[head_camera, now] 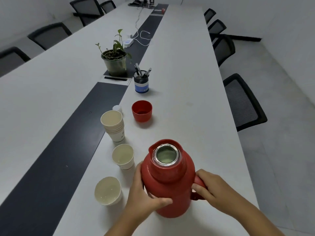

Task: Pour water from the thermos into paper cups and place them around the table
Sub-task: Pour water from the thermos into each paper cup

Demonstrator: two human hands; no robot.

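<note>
Thermos upright, held in both hands.
Right hand (211, 189) grip wraps the handle; left hand (144, 193) grip curls round the thermos (168, 181) body. Spout faces the nearest paper cups (123, 156), left.

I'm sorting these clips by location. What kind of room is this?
Most likely an office meeting room. A long white conference table with a dark cable strip down its middle is lined on both sides with black mesh chairs, and a pen holder and a potted plant stand on it.
</note>
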